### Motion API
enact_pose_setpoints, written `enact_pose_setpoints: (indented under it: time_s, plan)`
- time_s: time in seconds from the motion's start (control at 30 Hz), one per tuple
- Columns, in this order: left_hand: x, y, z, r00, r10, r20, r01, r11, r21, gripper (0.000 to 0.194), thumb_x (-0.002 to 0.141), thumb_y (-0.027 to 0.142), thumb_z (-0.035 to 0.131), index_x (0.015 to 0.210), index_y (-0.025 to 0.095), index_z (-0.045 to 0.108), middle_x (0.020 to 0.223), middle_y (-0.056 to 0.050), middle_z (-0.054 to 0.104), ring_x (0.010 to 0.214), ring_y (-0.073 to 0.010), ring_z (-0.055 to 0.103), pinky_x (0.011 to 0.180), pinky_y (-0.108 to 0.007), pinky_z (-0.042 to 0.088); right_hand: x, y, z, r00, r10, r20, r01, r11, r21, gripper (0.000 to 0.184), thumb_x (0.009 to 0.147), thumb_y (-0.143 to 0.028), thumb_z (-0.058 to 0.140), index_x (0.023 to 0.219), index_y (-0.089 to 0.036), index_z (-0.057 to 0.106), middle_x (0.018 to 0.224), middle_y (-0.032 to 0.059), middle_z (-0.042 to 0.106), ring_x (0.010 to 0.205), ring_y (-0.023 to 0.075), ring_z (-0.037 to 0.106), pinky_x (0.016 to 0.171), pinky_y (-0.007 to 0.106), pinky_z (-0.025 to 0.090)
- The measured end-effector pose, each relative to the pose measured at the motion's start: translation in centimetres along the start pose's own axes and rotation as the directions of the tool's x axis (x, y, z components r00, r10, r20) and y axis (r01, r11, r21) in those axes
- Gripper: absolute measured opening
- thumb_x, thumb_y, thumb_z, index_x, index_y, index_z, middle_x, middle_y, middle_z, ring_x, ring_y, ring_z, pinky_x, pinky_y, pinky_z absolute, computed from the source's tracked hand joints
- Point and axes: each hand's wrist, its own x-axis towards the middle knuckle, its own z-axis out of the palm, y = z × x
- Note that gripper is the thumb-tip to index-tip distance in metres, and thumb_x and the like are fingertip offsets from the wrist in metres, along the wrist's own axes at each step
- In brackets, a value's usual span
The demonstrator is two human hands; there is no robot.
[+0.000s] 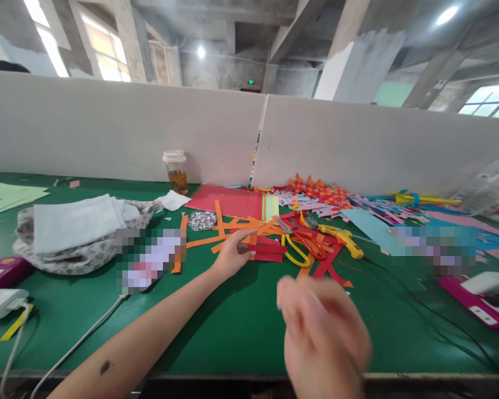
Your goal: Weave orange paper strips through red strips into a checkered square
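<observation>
My left hand [233,254] reaches across the green table with its thumb and fingers closed at the left end of some red paper strips [272,254]. Nearer to me, my right hand [324,332] is raised above the table, smeared by motion. Its fingers are curled together, and whatever they may hold is hidden. Orange paper strips [203,241] lie crisscrossed around the left hand. Just right of the red strips rest scissors with yellow handles [297,256] and a red-handled tool [314,244]. A yellow glue gun [345,239] lies beyond them.
Folded red-and-orange paper pieces [320,193] are heaped by the white partition [357,144]. A lidded cup [176,172] stands at the back. On the left sit a floral cloth bundle [83,266] and a cabled phone-like object [153,263]. Power strips [478,305] lie at the right and left.
</observation>
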Motion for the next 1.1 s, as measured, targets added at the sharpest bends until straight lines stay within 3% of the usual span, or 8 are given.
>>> enact_pose_setpoints:
  time_s: [0.03,0.1,0.23,0.3,0.4,0.5,0.73,1.1]
  plan:
    - [0.0,0.0,0.0,1.000,0.010,-0.006,-0.010,1.000,-0.019,0.052,0.065,0.008,0.061,0.115,0.023,0.054,0.119,-0.008,0.051,0.084,-0.0149,0.057,0.075,-0.031,0.050,2.1,1.5,0.1,0.970,-0.013,-0.241,0.006,0.999,-0.033,0.015,0.085,-0.030,0.044,0.074,-0.027,0.055,0.066,0.0009,0.058,0.062,0.0175,0.056,0.056,0.034,0.046]
    - [0.1,-0.1,0.1,1.000,0.026,-0.011,-0.026,0.998,-0.065,0.051,0.065,0.008,0.062,0.113,0.022,0.055,0.118,-0.008,0.052,0.091,-0.0177,0.057,0.076,-0.032,0.050,6.1,4.7,-0.2,0.948,-0.040,-0.316,-0.011,0.987,-0.160,0.016,0.082,-0.035,0.048,0.074,-0.023,0.055,0.067,0.0018,0.059,0.062,0.0168,0.056,0.058,0.032,0.047]
    - [0.2,0.0,0.1,1.000,0.024,0.013,-0.022,0.992,-0.125,0.050,0.065,0.008,0.062,0.113,0.021,0.055,0.122,-0.009,0.050,0.094,-0.0186,0.056,0.076,-0.032,0.051,11.2,10.9,-2.5,0.974,-0.120,-0.193,0.027,0.905,-0.425,0.020,0.079,-0.038,0.051,0.089,-0.021,0.055,0.087,0.0055,0.064,0.084,0.0200,0.059,0.077,0.036,0.046]
    - [0.2,0.1,0.0,1.000,0.010,0.027,-0.006,0.990,-0.141,0.050,0.065,0.008,0.062,0.113,0.021,0.055,0.122,-0.010,0.050,0.089,-0.0169,0.058,0.075,-0.032,0.051,11.8,13.2,-3.6,0.996,-0.051,-0.074,0.011,0.888,-0.461,0.024,0.081,-0.037,0.049,0.098,-0.021,0.053,0.091,0.0053,0.064,0.091,0.0210,0.059,0.082,0.038,0.043]
    - [0.1,0.2,0.1,0.999,-0.030,0.040,0.035,0.989,-0.143,0.052,0.064,0.008,0.063,0.114,0.021,0.054,0.122,-0.010,0.048,0.075,-0.0115,0.059,0.069,-0.030,0.053,11.4,15.2,-4.3,1.000,0.018,0.005,-0.014,0.898,-0.439,0.027,0.083,-0.036,0.045,0.106,-0.022,0.049,0.088,0.0043,0.065,0.088,0.0201,0.060,0.081,0.037,0.044]
    - [0.1,0.1,0.1,0.998,-0.040,0.048,0.046,0.988,-0.145,0.053,0.064,0.008,0.063,0.114,0.021,0.054,0.123,-0.010,0.047,0.071,-0.0098,0.058,0.065,-0.028,0.053,10.9,15.5,-4.1,0.998,-0.045,0.043,0.060,0.875,-0.480,0.028,0.086,-0.032,0.041,0.112,-0.021,0.046,0.082,0.0027,0.063,0.085,0.0193,0.059,0.081,0.037,0.043]
    - [0.1,0.0,0.1,0.998,-0.033,0.054,0.040,0.989,-0.141,0.053,0.064,0.009,0.064,0.114,0.022,0.054,0.122,-0.010,0.047,0.073,-0.0110,0.059,0.068,-0.030,0.054,10.8,14.8,-3.8,0.967,-0.218,0.132,0.248,0.689,-0.681,0.030,0.089,-0.025,0.037,0.117,-0.024,0.043,0.080,0.0015,0.062,0.080,0.0194,0.058,0.092,0.042,0.035]
    - [-0.1,0.0,0.2,0.999,-0.012,0.052,0.021,0.986,-0.164,0.053,0.064,0.006,0.061,0.114,0.022,0.054,0.125,-0.009,0.046,0.075,-0.0115,0.061,0.065,-0.026,0.055,10.3,14.1,-3.4,0.960,-0.269,0.076,0.241,0.660,-0.712,0.037,0.090,-0.031,0.033,0.125,-0.023,0.038,0.084,0.0034,0.064,0.086,0.0215,0.057,0.087,0.042,0.037]
